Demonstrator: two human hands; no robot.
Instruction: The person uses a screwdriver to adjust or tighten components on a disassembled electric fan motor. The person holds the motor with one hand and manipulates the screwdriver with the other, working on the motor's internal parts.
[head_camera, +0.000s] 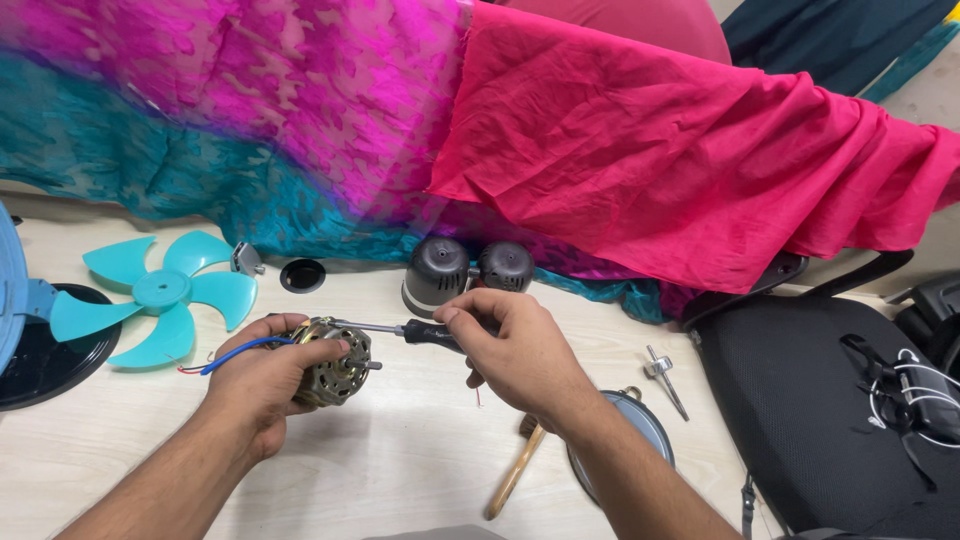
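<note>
Both forearms enter from the lower edge of the view and meet above the pale wooden table (400, 470). At the left hand (262, 385), the fingers are closed around a small electric motor (335, 360), which is held just above the table surface; its shaft points to the right, and blue and red wires (225, 357) are seen leaving it on the left. At the right hand (515, 345), the fingers are closed on the black handle of a screwdriver (425, 333), whose metal shank is laid level with its tip at the top of the motor. A teal fan blade (160, 295) is placed flat on the table to the left. Two dark motor covers (467, 270) are set behind the hands, near the draped pink and teal cloth (640, 150). A wooden-handled tool (515, 472) lies beneath the right forearm.
</note>
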